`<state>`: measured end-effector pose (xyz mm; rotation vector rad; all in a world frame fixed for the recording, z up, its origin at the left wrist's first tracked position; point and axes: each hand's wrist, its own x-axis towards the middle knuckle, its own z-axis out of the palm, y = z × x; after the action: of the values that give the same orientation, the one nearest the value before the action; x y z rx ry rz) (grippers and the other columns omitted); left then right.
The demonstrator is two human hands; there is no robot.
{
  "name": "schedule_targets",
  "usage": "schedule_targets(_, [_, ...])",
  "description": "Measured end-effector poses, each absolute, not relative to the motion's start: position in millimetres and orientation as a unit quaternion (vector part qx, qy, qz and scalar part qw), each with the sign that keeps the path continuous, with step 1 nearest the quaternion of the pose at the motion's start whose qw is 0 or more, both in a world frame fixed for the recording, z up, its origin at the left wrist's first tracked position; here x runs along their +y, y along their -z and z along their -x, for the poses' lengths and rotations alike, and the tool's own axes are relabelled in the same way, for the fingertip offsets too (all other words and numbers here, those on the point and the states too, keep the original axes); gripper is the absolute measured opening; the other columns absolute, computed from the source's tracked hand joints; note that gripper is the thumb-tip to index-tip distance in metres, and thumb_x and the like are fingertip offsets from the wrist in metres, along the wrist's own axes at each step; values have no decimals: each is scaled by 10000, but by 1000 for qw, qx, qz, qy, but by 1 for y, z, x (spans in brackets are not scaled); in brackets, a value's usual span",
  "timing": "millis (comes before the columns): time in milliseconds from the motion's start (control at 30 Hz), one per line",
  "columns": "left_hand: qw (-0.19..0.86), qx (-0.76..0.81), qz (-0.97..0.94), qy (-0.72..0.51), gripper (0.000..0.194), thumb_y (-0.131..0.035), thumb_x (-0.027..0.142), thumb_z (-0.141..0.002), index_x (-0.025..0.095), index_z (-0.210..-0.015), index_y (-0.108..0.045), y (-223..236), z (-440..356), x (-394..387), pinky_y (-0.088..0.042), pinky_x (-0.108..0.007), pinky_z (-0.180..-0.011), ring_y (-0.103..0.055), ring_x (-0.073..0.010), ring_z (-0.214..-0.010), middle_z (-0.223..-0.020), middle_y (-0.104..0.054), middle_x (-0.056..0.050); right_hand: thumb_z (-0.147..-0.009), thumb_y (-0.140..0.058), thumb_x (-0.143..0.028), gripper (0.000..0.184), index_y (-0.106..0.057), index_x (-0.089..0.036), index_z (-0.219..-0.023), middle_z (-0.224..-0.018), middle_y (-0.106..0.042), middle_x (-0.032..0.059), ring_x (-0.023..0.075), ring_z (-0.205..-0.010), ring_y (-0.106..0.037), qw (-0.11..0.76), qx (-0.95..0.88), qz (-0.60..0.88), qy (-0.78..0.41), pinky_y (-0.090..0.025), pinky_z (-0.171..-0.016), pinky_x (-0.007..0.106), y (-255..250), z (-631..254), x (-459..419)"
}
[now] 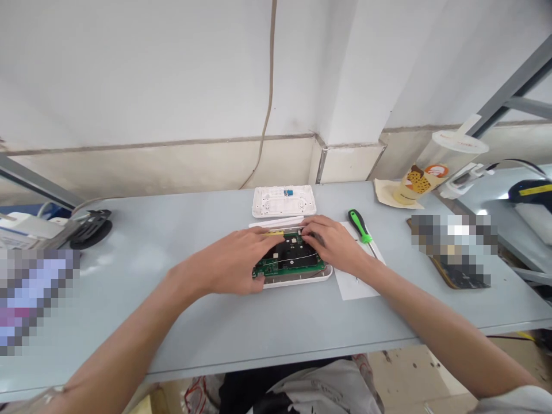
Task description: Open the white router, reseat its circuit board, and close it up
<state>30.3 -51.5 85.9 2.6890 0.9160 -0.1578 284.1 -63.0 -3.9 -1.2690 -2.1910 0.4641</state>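
A green circuit board (288, 259) lies in a white device shell (302, 279) at the middle of the grey table (172, 310). My left hand (235, 261) rests on the board's left side, fingers curled over its far edge. My right hand (334, 241) presses on the board's far right corner, fingers bent and close together. Both hands touch the board; I cannot make out anything small pinched in the fingers. A white cover (283, 200) with a small blue part lies just behind the device.
A green-handled screwdriver (361, 226) lies on white paper (360, 282) right of my hand. A tilted printed cup (431, 172) stands at the back right. A black round object (91, 228) sits at far left. A cable (265, 109) runs down the wall.
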Motion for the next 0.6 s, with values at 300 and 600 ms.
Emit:
schedule_targets(300, [88,308,-946,56,495,-612,159,-795,251,-1279,-656,-73,-24,-67,-570,-421,-926,-619,-346,-1326,-1370,-680,-107,-1045,-479,-177,214,-662,-222,-943,-1247,-705,101,247,-1157,-683,289,-816,472,-167,-570,-991,446,11,-285,-62])
schedule_targets(600, [89,299,-949,44,489,-613,130,-827,268,-1293,-657,-69,-19,-67,-579,-406,-878,-681,-322,-1235,-1353,-701,-89,-1017,-475,-99,201,-630,-218,-971,-1186,-725,108,267,-1119,-678,273,-838,458,-114,-571,-928,447,13,-285,-60])
